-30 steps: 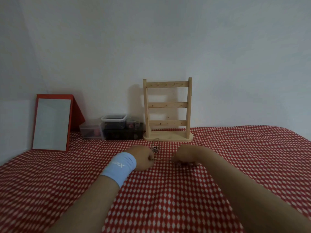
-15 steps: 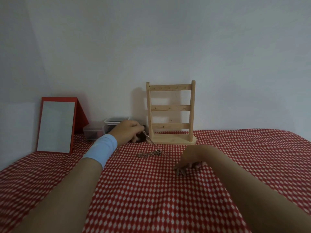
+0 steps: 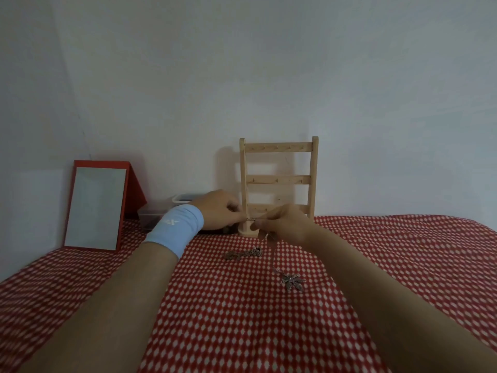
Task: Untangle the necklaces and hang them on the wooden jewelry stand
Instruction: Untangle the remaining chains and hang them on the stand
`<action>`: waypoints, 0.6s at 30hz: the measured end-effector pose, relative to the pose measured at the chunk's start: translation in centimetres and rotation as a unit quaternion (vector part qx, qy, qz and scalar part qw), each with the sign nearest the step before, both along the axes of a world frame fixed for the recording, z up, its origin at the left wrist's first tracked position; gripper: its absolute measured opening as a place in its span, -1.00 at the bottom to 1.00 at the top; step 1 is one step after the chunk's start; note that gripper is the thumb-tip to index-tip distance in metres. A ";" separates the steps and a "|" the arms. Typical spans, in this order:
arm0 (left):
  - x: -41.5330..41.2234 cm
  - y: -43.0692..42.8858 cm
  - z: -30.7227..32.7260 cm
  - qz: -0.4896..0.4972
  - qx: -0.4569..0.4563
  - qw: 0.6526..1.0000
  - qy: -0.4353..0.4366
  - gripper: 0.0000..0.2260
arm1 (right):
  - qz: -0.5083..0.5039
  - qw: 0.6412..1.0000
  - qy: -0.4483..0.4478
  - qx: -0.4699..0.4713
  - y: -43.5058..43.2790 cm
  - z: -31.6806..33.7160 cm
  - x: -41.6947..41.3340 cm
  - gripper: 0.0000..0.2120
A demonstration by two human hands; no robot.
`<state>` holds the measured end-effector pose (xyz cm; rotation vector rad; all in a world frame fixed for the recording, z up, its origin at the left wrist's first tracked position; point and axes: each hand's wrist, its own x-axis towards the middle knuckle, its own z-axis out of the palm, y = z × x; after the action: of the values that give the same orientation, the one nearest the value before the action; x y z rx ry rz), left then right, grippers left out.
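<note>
left hand (image 3: pixel 220 211) grip: pinches necklace chain (image 3: pixel 250 219) | second necklace (image 3: pixel 243 253): heaped on red checked cloth (image 3: pixel 242 319), near of hands | right hand (image 3: pixel 285 224) grip: pinches same chain, before wooden jewelry stand (image 3: pixel 279 181) | leaf pendant (image 3: pixel 293 281): hangs below right hand

Right hand (image 3: pixel 285 224) lifts off the cloth (image 3: pixel 242 319), joins the left hand (image 3: pixel 220 211); both now pinch the leaf-pendant necklace (image 3: pixel 291 281), pulled clear of the pile (image 3: pixel 243 254).
</note>
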<state>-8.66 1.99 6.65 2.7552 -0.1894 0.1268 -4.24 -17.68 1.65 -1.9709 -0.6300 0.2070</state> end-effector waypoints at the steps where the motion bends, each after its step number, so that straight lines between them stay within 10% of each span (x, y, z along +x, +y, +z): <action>1: 0.0 0.2 0.0 0.003 0.010 1.000 -0.006 -0.85 | -0.001 1.000 0.012 0.002 0.0 0.1 0.0 -0.83; 18: 0.7 0.6 4.3 0.061 -0.016 0.998 -0.008 -0.86 | -0.101 0.983 0.031 0.151 -0.7 5.6 1.2 -0.87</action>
<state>-7.97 2.62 10.99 2.7334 -0.0216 0.1818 -3.02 -18.42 7.30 -1.7128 -0.3901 0.0436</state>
